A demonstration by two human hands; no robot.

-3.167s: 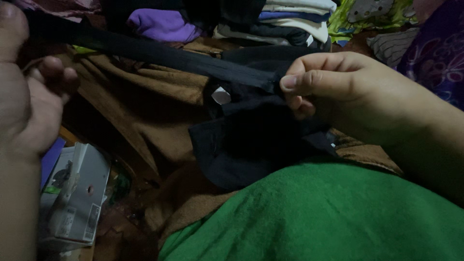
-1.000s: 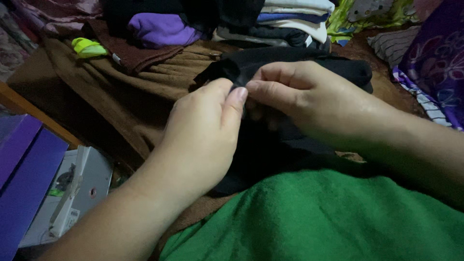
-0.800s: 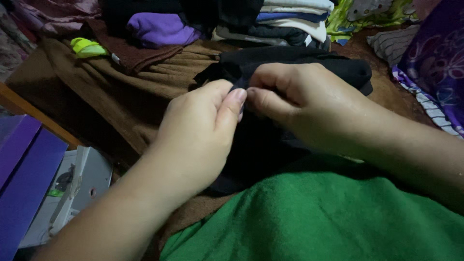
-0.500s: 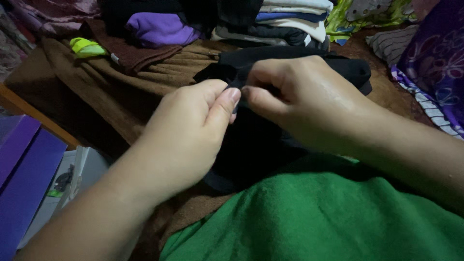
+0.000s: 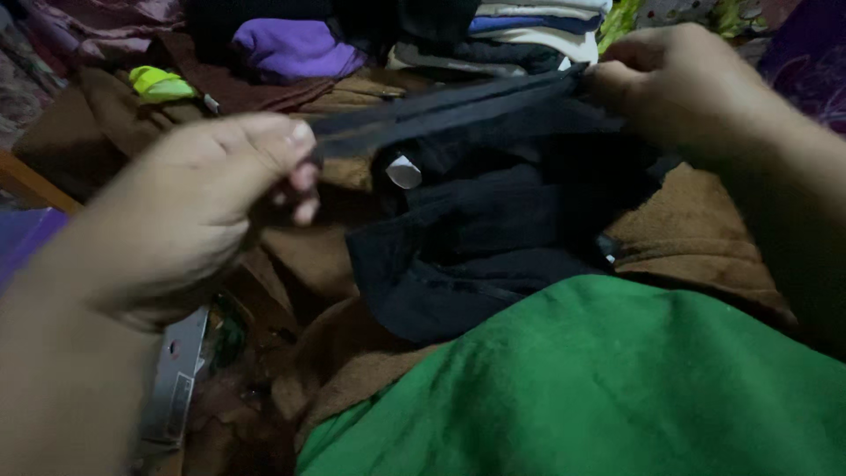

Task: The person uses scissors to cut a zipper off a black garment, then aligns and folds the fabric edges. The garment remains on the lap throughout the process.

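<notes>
A black garment (image 5: pixel 476 238) with a small white tag lies on a brown blanket (image 5: pixel 696 229) in front of me. Its waistband is stretched taut between my two hands. My left hand (image 5: pixel 203 203) pinches one end of the band at the left. My right hand (image 5: pixel 679 84) grips the other end at the upper right. The rest of the garment hangs and rests below the band.
A green blanket (image 5: pixel 599 388) covers the foreground. Folded clothes (image 5: pixel 529 26) and a purple garment (image 5: pixel 300 44) are stacked at the back. A yellow-green item (image 5: pixel 159 84) lies at the back left. A grey box (image 5: pixel 176 379) sits low at the left.
My hands were pinching the black garment close together at the middle. They have pulled apart, left hand to the left and right hand up and right, stretching the band.
</notes>
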